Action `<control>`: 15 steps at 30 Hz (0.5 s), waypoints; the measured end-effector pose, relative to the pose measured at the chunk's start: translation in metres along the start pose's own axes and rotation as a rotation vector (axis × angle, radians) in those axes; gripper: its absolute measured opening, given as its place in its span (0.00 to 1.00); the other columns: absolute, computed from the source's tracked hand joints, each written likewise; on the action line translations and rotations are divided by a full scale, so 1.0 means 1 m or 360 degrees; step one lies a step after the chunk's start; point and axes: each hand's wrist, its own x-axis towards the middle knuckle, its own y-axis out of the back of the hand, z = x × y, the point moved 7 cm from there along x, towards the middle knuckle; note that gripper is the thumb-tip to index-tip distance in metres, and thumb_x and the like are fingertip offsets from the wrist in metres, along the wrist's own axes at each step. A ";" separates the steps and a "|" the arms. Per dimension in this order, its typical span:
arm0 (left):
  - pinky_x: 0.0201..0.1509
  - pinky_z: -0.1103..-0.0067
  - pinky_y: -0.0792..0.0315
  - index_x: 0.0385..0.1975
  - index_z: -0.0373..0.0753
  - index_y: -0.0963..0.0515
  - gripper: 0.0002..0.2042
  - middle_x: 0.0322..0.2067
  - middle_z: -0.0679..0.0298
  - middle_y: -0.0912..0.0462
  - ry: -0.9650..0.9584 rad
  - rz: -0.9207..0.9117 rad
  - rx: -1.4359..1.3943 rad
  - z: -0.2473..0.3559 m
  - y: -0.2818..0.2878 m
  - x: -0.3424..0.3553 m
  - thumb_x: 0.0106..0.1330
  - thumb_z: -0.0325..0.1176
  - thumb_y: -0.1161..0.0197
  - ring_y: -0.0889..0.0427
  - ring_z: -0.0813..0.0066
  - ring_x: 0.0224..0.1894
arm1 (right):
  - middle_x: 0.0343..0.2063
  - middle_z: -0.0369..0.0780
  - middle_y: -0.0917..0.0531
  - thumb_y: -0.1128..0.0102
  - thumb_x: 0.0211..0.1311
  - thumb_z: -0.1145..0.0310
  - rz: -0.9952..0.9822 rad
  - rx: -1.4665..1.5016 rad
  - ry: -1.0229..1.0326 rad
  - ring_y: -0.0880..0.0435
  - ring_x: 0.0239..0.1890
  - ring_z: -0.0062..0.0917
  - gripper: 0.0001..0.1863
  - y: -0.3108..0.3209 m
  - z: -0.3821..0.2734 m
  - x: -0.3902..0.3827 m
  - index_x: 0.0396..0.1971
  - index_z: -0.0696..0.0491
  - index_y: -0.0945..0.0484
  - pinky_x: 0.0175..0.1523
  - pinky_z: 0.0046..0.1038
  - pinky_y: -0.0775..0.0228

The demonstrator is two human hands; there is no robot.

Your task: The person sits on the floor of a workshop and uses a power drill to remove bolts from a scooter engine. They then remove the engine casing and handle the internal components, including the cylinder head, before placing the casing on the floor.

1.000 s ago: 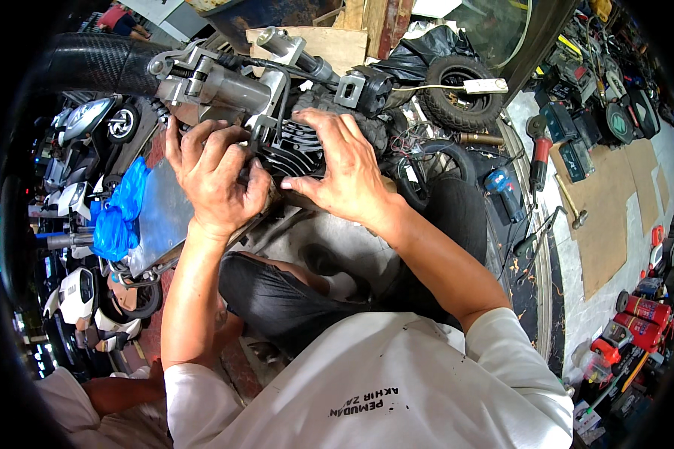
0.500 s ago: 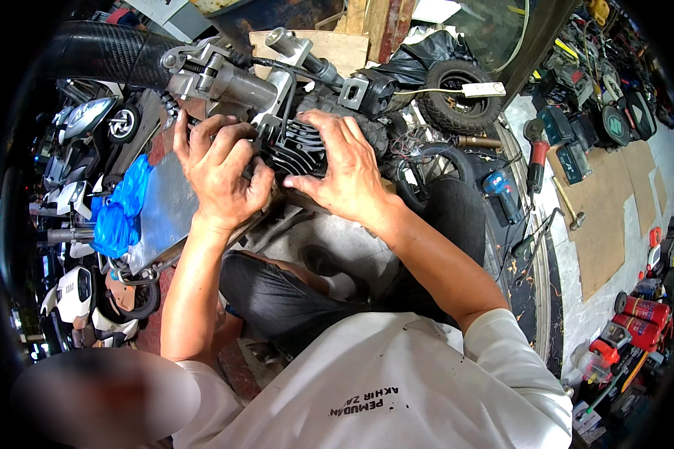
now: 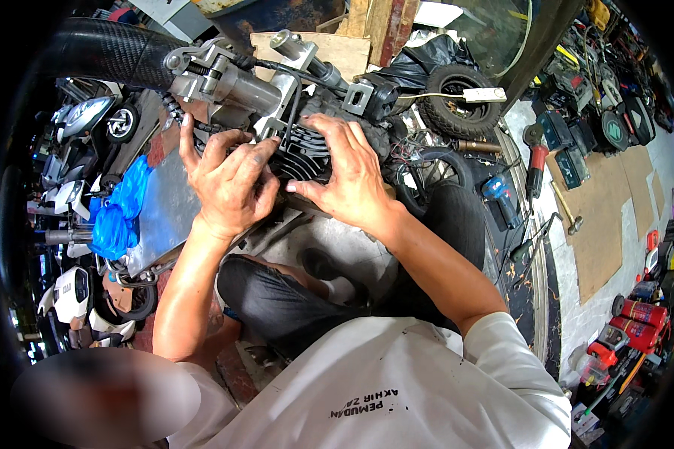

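Note:
A finned engine cylinder (image 3: pixel 299 159) lies in front of me, part of a dark, greasy engine. My right hand (image 3: pixel 350 168) curves round its right side, fingers over the far fins and thumb on the near edge. My left hand (image 3: pixel 231 179) is at the cylinder's left side, with the thumb and forefinger drawn in together and the little finger stretched out. Whatever is between those fingertips is hidden. Just beyond the hands sits a silver metal bracket (image 3: pixel 277 101) with a thick metal cylinder (image 3: pixel 247 91), and a black cable (image 3: pixel 296 101) bends down from it.
To the left are a metal plate (image 3: pixel 168 206), blue plastic bags (image 3: pixel 120 224) and parked scooters (image 3: pixel 82 123). A carbon-patterned tube (image 3: pixel 120 56) crosses the upper left. Rightward lie a loose tyre (image 3: pixel 434 112), a blue power tool (image 3: pixel 502 200), a red grinder (image 3: pixel 536 161) and a hammer (image 3: pixel 569 209).
My left hand has shifted slightly right and its fingers have bunched closer, with the forefinger nearer the fins. My right hand stays almost in place, its fingers a little farther right.

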 end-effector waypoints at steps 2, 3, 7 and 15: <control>0.83 0.41 0.56 0.40 0.48 0.13 0.15 0.34 0.75 0.13 -0.0039 -0.0004 0.0018 0.002 0.001 0.001 0.51 0.36 0.33 0.15 0.69 0.47 | 0.61 0.47 0.20 0.12 0.38 0.67 -0.0003 0.0004 -0.0001 0.22 0.60 0.47 0.49 0.000 0.000 0.000 0.64 0.56 0.29 0.67 0.43 0.30; 0.82 0.41 0.56 0.40 0.48 0.13 0.15 0.35 0.75 0.13 -0.0041 -0.0008 0.0029 0.002 0.001 0.002 0.51 0.37 0.33 0.16 0.69 0.47 | 0.61 0.47 0.20 0.12 0.38 0.67 -0.0002 0.0005 -0.0001 0.22 0.60 0.48 0.49 0.000 0.000 0.000 0.64 0.56 0.29 0.67 0.43 0.30; 0.82 0.40 0.56 0.42 0.49 0.12 0.17 0.37 0.72 0.12 -0.0053 -0.0064 0.0058 0.004 -0.001 0.002 0.51 0.41 0.30 0.16 0.65 0.49 | 0.62 0.47 0.20 0.13 0.37 0.69 -0.0006 0.0019 0.0007 0.22 0.60 0.48 0.49 -0.001 0.002 0.001 0.64 0.56 0.29 0.67 0.44 0.30; 0.81 0.39 0.56 0.39 0.48 0.12 0.19 0.33 0.70 0.16 -0.0017 -0.0143 0.0050 0.001 -0.002 0.004 0.50 0.51 0.29 0.17 0.62 0.49 | 0.64 0.48 0.22 0.14 0.38 0.70 -0.0095 0.0018 0.0002 0.23 0.61 0.48 0.48 -0.001 0.002 0.003 0.64 0.55 0.29 0.67 0.44 0.30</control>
